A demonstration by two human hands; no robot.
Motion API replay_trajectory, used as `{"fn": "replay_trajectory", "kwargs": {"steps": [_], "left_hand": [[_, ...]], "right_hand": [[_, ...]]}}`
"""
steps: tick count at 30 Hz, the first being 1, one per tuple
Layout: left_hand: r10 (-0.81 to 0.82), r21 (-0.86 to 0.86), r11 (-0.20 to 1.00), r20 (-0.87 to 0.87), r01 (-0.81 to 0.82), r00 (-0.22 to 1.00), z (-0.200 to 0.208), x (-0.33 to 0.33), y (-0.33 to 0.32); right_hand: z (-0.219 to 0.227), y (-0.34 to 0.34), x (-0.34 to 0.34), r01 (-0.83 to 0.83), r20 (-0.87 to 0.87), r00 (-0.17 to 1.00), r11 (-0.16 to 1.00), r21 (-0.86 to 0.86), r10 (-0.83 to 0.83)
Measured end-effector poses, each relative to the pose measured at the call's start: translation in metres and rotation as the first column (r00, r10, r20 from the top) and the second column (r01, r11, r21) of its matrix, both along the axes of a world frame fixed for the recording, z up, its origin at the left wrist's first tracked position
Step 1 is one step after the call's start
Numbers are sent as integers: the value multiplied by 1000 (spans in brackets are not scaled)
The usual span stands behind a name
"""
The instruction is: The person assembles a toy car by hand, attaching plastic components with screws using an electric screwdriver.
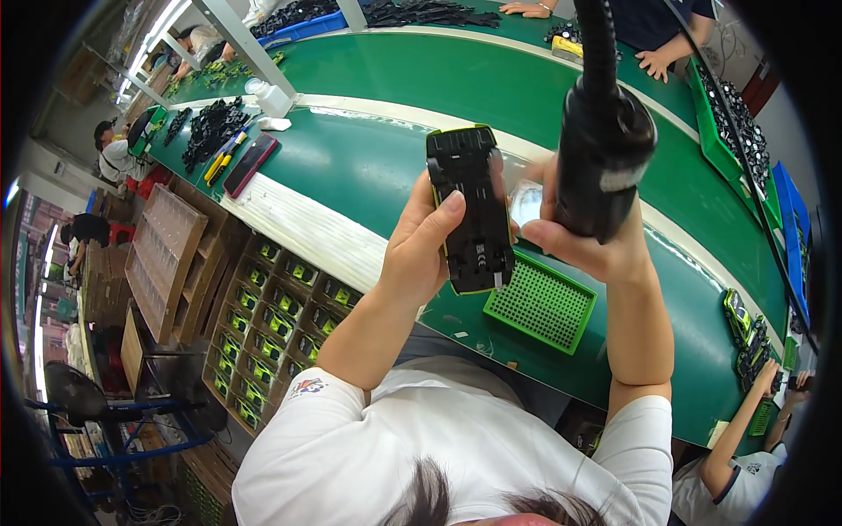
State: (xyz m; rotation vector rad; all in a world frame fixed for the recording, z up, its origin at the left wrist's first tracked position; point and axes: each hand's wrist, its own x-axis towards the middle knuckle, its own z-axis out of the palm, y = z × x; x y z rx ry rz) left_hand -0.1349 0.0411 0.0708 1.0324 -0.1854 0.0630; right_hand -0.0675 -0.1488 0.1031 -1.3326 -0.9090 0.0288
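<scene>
Left hand (423, 233) closed around a toy car (478, 223), right hand (589, 254) curled behind a black tool (605, 149), its hold unclear

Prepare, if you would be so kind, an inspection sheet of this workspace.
Surface: smooth, glossy green workbench.
Handled things: black oblong plastic shell with yellow-green edges; black cylindrical tool.
Clutter: dark-red rectangular phone near a heap of black parts; green perforated plastic tray.
Hands: left hand holds the shell; right hand grips the tool.
Cables: black ribbed cord rising from the tool.
Surroundings: co-worker in a dark top across the workbench; brown divided trays at left.
</scene>
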Motion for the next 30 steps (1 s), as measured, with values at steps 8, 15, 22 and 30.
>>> {"fn": "replay_trajectory", "kwargs": {"steps": [8,15,22,30], "left_hand": [[-119,-155,980,20,121,993,-8,8,4],[-8,-184,983,-31,2,999,1,10,9],[87,-290,953,-5,-84,996,8,1,33],[245,-364,895,-80,-258,966,-36,-28,100]], "right_hand": [[0,-7,18,-67,60,996,997,45,64],[18,-15,-5,-116,-344,934,992,-39,95],[-4,0,-5,-282,-133,955,952,-120,266],[-13,-85,55,-237,-32,971,971,9,237]]}}
